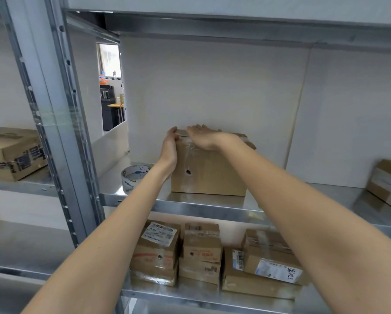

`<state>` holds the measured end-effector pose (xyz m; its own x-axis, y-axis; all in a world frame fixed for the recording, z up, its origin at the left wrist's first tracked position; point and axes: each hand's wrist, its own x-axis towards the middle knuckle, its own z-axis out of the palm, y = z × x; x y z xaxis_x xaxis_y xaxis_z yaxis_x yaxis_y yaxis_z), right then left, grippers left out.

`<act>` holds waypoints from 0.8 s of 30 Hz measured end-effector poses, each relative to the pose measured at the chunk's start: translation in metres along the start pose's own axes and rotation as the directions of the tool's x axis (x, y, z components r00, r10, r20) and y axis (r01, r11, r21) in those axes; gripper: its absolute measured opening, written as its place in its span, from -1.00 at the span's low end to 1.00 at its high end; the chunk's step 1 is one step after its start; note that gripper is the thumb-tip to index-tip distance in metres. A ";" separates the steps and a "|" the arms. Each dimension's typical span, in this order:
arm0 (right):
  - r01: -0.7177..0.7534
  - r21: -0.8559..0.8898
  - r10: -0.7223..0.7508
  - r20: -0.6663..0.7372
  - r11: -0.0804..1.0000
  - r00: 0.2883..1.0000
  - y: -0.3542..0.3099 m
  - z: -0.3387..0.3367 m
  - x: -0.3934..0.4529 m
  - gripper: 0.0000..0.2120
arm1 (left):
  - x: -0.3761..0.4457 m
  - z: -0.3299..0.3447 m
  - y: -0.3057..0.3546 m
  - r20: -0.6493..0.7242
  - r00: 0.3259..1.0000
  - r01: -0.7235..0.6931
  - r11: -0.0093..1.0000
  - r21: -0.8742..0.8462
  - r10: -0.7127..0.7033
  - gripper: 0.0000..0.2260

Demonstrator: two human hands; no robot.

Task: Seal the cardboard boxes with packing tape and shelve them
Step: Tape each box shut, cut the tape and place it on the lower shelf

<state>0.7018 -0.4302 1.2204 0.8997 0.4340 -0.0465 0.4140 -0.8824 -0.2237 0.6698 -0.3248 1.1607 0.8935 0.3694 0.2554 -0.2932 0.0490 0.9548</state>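
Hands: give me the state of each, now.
Left hand: open, fingers pressed against the left top edge of the cardboard box.
Right hand: open, lying flat on the box top.

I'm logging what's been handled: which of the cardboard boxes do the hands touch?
The tall box on the middle shelf, beside the tape roll. Both hands, left and right, rest on its top; the others lie untouched.

I am reaching both bare arms forward and upward, nearly straight at the elbows. My left hand (170, 143) is standing on edge, palm facing right, fingers pointing up with the tips bending over slightly. My right hand (204, 137) is lying palm down, fingers straight and together, pointing left toward the left hand's fingertips.
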 end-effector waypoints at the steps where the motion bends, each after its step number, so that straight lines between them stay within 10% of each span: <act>1: 0.033 -0.016 -0.033 0.001 0.999 0.999 -0.001 -0.001 -0.009 -0.44 | 0.000 0.000 0.000 -0.005 1.000 0.006 1.000 -0.009 -0.006 -0.60; 18: 0.277 -0.209 -0.339 -0.390 0.938 0.856 0.021 0.026 -0.079 -0.45 | -0.004 -0.004 0.004 0.005 0.999 0.038 0.999 0.035 -0.039 -0.61; 21: 0.037 0.092 0.021 -0.560 0.995 0.828 0.061 0.027 -0.088 -0.14 | -0.005 -0.007 0.007 0.009 0.998 0.058 0.995 0.075 -0.059 -0.60; 24: 0.105 0.622 0.273 -0.481 0.776 0.833 0.088 0.039 -0.097 -0.17 | -0.005 -0.004 0.009 0.050 0.995 0.082 0.993 0.085 -0.087 -0.60</act>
<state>0.6453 -0.5431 1.1670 0.9291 0.0335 0.3683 0.3297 -0.5260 -0.7840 0.6612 -0.3221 1.1674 0.9316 0.3166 0.1787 -0.1884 0.0000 0.9821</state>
